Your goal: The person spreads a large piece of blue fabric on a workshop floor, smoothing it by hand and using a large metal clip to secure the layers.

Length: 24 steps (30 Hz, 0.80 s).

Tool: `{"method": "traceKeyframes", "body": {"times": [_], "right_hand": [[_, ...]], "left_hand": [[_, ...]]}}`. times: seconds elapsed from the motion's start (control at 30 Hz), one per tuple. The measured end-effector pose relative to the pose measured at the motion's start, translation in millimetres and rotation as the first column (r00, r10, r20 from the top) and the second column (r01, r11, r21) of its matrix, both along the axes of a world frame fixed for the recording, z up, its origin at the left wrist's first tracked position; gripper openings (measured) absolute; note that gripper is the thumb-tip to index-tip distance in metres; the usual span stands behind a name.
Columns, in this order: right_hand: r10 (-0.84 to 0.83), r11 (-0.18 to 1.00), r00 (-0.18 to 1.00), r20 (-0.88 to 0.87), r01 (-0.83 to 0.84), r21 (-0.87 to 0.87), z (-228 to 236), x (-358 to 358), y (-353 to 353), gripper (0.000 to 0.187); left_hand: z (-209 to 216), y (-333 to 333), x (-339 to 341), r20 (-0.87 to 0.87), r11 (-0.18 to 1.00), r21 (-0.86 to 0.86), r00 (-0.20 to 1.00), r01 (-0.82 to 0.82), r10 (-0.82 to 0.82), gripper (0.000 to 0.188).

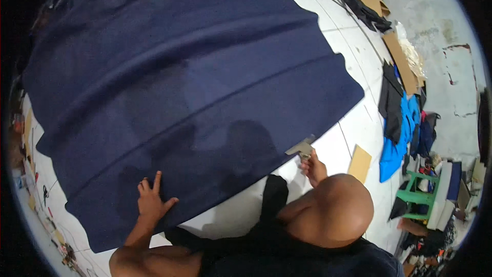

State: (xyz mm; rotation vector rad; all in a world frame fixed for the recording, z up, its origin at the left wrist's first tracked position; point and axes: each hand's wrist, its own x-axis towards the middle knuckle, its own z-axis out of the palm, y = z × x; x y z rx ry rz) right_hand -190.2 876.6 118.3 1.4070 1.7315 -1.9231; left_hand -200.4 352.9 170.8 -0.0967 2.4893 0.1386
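A large dark navy sheet of fabric (215,87) lies spread over the floor, with several long soft ridges running across it. On its near left part my left hand (151,197) rests with the fingers spread, pressing on the cloth. My right hand (314,168) is closed around the handle of a broad-bladed metal scraper (302,147). The scraper's wide grey blade is over the near right edge of the fabric; whether it touches the cloth I cannot tell. Shadows fall across the fabric between my hands.
On the white tiled floor (353,59), a tan board piece (360,164) lies right of my right hand. Bright blue cloth (392,151), black cloth (390,92) and cardboard (400,61) are heaped along the right wall. A green plastic stool (419,195) sits among clutter. Scissors (45,194) lie far left.
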Motion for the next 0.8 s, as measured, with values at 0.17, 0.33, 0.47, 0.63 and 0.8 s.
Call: {"method": "traceKeyframes", "body": {"times": [0.17,0.33,0.47,0.63,0.8], "right_hand": [[0.263,0.963,0.958,0.111,-0.267,0.025,11,-15,39,0.06],[-0.014,0.999,0.988,-0.153,0.021,0.042,-4,-62,43,0.039],[-0.059,0.992,0.978,-0.2,0.081,0.102,-34,-66,55,0.018],[-0.1,0.983,0.949,-0.3,0.14,0.116,-40,-52,84,0.017],[-0.015,0.988,0.961,-0.277,0.057,0.146,-1,-25,130,0.022]], "left_hand": [[-26,-35,63,-0.419,0.985,0.172,0.903,-0.029,0.1,0.075],[-111,-110,227,-0.357,0.283,0.578,0.075,-0.765,0.931,0.06],[-112,-140,259,0.406,-0.53,0.564,-0.346,-0.633,0.846,0.066],[-84,-108,221,0.58,-0.621,0.526,-0.289,-0.581,0.762,0.058],[-57,-103,304,0.339,-0.634,0.542,-0.546,-0.552,0.766,0.043]]}}
